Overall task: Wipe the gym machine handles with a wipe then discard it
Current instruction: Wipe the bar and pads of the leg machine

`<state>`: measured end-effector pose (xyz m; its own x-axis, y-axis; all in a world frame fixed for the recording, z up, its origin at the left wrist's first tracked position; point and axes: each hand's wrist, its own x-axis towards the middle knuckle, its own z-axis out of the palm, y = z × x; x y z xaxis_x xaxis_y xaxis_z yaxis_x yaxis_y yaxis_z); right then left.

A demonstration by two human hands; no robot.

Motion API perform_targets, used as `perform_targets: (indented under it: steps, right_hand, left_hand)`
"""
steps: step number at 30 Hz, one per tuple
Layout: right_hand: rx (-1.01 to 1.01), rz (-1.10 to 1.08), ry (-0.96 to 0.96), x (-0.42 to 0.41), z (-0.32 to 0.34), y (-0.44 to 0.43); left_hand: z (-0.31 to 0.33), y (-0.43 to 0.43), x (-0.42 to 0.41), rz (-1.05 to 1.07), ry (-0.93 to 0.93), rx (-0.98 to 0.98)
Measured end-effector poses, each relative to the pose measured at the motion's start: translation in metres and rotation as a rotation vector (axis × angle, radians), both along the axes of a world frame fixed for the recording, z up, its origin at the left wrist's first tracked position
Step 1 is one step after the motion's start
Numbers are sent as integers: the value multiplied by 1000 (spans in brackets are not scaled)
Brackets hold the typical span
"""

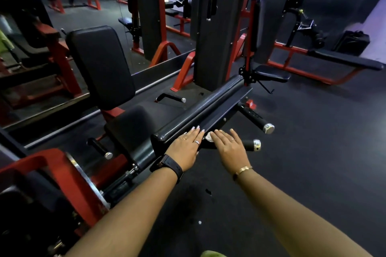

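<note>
The gym machine [129,123] stands ahead of both hands. Its padded bar [200,108] runs away from the left hand [186,146], which rests flat on the bar's end, fingers straight. The handle [248,143] lies crosswise under the right hand [229,146], which lies flat, fingers extended. The white wipe [208,137] shows between the hands, apparently pressed under the right index finger.

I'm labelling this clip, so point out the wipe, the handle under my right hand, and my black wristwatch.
wipe [208,137]: head view, on the white patch that shows.
handle [248,143]: head view, on the black grip beside its chrome cap.
wristwatch [167,164]: head view, on the band across the wrist.
</note>
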<state>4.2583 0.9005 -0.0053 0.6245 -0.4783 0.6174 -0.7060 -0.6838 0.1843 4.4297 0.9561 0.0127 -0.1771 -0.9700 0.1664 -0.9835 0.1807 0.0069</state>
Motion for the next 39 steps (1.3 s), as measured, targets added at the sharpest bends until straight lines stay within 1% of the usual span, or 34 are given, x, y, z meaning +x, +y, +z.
perform_targets:
  steps: [1,3,5,7,8,10,12,13,15,17,20,22,25,26,28,31,34,36,39]
  right_hand:
    - [28,-16,-40,12,-2,6]
    - [58,28,-59,20,-9,14]
    - [44,101,7,6,-9,13]
    - [-13,162,86,-19,-6,7]
    - [-21,154,77,-31,-4,3]
    - [17,54,-45,-46,1,-4]
    - [59,-69,-159,-43,5,-3]
    - [59,-95,-184,-35,7,0]
    - [44,-48,-173,-22,4,10]
    - [37,25,-118,-21,-3,19]
    - [-37,86,-61,-47,-8,16]
    - [-69,35,-88,-63,-3,12]
    - [18,-119,-145,-52,13,4]
    - [49,-121,-145,-42,17,3]
    - [50,-35,-123,-27,16,5]
    - [-17,56,-22,-35,4,8]
    - [10,60,49,-65,0,7]
    - [58,8,16,-71,2,6]
    - [98,-28,-136,-53,8,8]
  left_hand:
    - [0,1,0,-3,-3,1]
    - [1,1,-1,2,10,8]
    - [2,1,-1,9,14,16]
    - [3,2,-2,6,-4,18]
    - [3,2,-2,8,-11,17]
    - [3,2,-2,9,-20,17]
    - [3,2,-3,11,-14,23]
    - [3,2,-2,13,-14,27]
    - [4,3,-3,15,-18,39]
    - [6,3,-3,19,-20,52]
    - [8,4,-3,19,-21,68]
    - [8,4,-4,23,-25,68]
    - [8,4,-4,27,-40,81]
    - [8,4,-5,32,-42,88]
    - [9,5,-5,39,-46,99]
    - [9,6,-6,26,-96,98]
    - [6,8,-8,-39,-193,81]
    - [6,10,-9,-78,-289,72]
    - [8,12,-9,-83,-337,92]
